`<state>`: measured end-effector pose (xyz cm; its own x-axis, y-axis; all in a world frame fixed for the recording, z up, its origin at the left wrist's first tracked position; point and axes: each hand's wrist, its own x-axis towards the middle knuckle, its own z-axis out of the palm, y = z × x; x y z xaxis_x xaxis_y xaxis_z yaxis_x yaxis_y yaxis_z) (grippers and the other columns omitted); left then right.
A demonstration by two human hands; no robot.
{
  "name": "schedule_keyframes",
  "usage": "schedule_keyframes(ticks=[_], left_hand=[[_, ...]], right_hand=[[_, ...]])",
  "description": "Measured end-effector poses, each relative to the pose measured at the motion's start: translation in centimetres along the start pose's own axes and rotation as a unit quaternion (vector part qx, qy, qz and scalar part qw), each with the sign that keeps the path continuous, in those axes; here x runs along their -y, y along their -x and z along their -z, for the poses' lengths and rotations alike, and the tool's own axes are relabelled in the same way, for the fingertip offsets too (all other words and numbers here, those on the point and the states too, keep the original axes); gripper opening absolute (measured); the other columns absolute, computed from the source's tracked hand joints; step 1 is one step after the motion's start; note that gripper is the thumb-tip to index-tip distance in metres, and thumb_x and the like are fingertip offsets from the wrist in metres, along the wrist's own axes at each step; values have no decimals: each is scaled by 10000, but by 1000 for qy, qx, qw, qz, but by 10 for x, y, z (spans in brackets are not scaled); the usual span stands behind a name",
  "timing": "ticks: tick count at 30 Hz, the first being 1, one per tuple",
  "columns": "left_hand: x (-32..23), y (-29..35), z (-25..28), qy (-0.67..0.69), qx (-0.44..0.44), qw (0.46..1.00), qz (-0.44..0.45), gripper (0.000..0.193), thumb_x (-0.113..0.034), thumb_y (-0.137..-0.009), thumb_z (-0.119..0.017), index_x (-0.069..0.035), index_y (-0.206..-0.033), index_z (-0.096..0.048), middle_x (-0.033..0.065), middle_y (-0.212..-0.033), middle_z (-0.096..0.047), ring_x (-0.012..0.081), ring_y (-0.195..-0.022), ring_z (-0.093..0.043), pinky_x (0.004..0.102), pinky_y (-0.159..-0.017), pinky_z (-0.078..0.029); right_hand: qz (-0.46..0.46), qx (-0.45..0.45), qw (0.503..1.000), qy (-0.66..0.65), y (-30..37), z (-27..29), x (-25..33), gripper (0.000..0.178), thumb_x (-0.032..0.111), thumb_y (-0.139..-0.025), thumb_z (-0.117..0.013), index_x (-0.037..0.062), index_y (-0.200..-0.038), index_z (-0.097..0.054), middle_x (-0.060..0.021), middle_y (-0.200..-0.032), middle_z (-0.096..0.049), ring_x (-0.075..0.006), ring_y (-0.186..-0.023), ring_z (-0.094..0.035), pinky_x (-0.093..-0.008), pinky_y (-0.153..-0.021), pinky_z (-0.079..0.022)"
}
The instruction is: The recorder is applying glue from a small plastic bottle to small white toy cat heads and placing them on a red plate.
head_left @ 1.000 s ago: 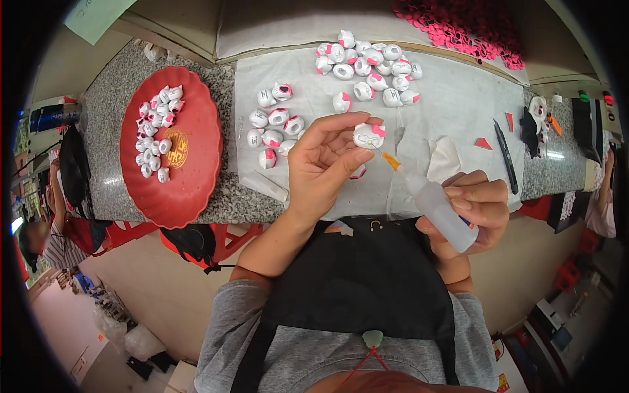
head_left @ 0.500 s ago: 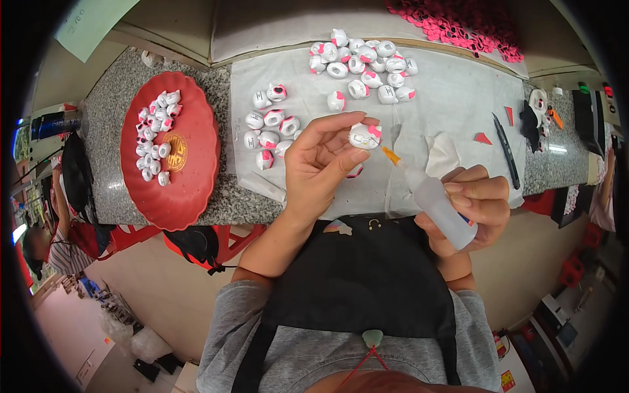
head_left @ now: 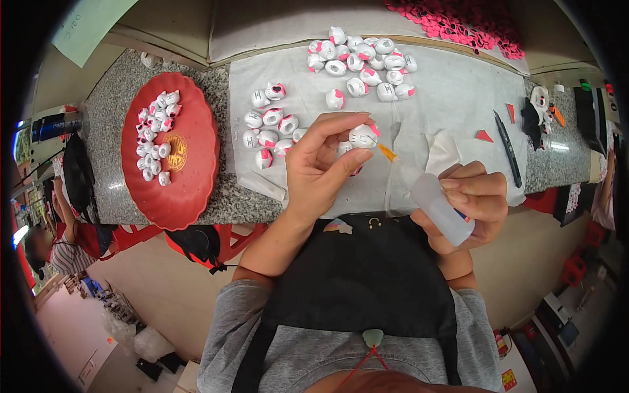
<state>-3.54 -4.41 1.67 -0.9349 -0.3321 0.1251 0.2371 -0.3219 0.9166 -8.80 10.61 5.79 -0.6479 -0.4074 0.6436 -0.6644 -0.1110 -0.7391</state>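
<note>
Between the thumb and fingers of my left hand (head_left: 322,162) is a small white cat-head figurine (head_left: 362,136) with a pink bow. My right hand (head_left: 477,202) is wrapped round a translucent squeeze bottle (head_left: 440,208), tilted up to the left. Its orange nozzle tip (head_left: 387,153) reaches the lower right side of the figurine; I cannot tell whether it touches. Another figurine, partly hidden by my left fingers, lies below on the white sheet (head_left: 439,85). Loose rows of figurines (head_left: 272,117) lie left of my left hand, and a bigger cluster (head_left: 364,57) lies beyond it.
A red scalloped tray (head_left: 190,196) with several figurines stands at the left. On the right lie a crumpled white cloth (head_left: 443,152), a dark pen-like tool (head_left: 507,147) and red scraps (head_left: 483,135). Small pink pieces (head_left: 458,26) are heaped on the far ledge. Another person (head_left: 65,242) is at far left.
The figurine in my left hand has turned a little, its face now more toward me. The bottle has shifted slightly left, keeping its nozzle by the figurine.
</note>
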Motion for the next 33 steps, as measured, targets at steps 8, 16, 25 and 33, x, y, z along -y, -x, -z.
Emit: schedule_keyframes(ticks=[8, 16, 25, 33], left_hand=[[4, -1, 2, -64, 17, 996, -56, 326, 68, -673, -545, 30, -990, -478, 126, -991, -470, 164, -899, -456, 248, -739, -384], [4, -4, -2, -72, 17, 995, -70, 309, 84, -679, -520, 40, -982, -478, 134, -996, -471, 186, -943, -447, 279, -803, -362], [0, -5, 2, 25, -43, 998, -25, 342, 70, -696, -516, 29, -1020, -416, 154, -1021, -471, 164, -923, -471, 246, -783, -369], [-1, -3, 2, 48, -60, 997, -25, 335, 46, -702, -530, 20, -1016, -418, 145, -1004, -482, 150, -912, -477, 237, -774, -376]], right_hand=[[-11, -16, 999, -26, 1, -3, -1, 407, 39, -473, -741, 58, -787, -482, -61, -765, -462, -149, -586, -471, -226, -500, -395], [-24, -11, 1000, 0, 1, 1, -1, 375, 78, -534, -723, 52, -792, -452, -61, -741, -433, -131, -575, -441, -225, -512, -390], [-114, -63, 989, -64, -10, 18, -23, 333, -24, -570, -640, 25, -795, -399, -98, -776, -422, -153, -622, -465, -259, -601, -428], [-188, 101, 963, 165, -94, 12, -117, 225, 52, -662, -559, 26, -869, -475, -86, -689, -521, -177, -626, -534, -273, -555, -441]])
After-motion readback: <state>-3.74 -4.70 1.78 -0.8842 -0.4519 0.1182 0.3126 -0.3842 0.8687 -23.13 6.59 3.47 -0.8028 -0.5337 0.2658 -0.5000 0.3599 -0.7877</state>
